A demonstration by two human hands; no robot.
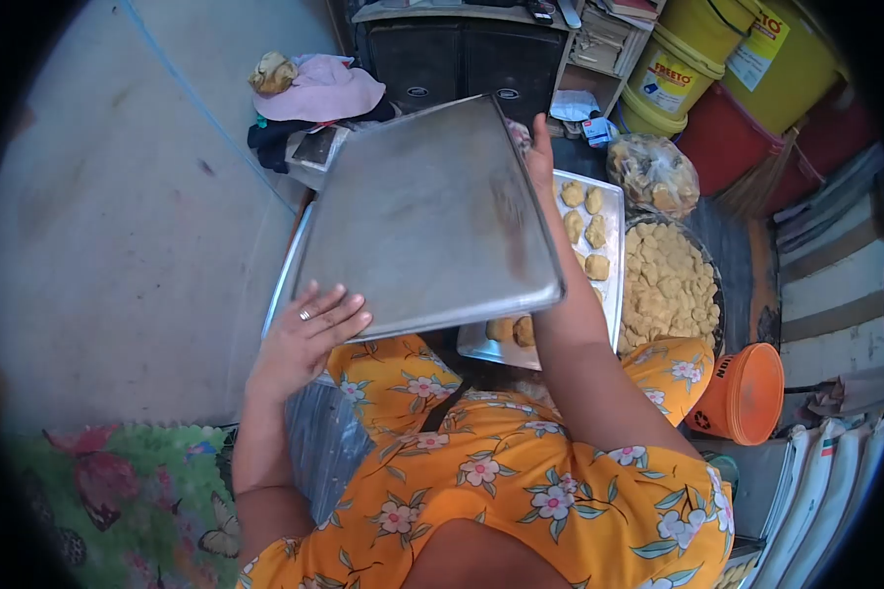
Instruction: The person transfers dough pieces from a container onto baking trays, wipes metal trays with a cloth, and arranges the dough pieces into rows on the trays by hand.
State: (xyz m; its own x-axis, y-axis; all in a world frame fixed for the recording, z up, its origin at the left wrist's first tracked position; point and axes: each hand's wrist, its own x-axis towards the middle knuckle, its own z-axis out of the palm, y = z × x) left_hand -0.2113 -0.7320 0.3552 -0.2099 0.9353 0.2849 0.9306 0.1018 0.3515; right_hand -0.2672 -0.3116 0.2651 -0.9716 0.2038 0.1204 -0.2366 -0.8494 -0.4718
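A bare metal baking tray (422,216) is held up tilted in front of me, its flat face towards me. My left hand (314,329), with a ring on one finger, grips its lower left corner, fingers over the face. My right hand (540,162) holds the upper right edge; most of its fingers are hidden behind the tray. Beneath and to the right lies another baking tray (614,216) with rows of browned, lumpy pieces (595,232) that look like dough or biscuits. The held tray covers part of it.
A wide round container of many dough-like pieces (668,285) stands at the right, with a filled clear bag (655,172) behind it. Nearby are an orange bucket (751,393) and yellow buckets (670,79). Folded cloths (319,88) lie at the back left beside the wall.
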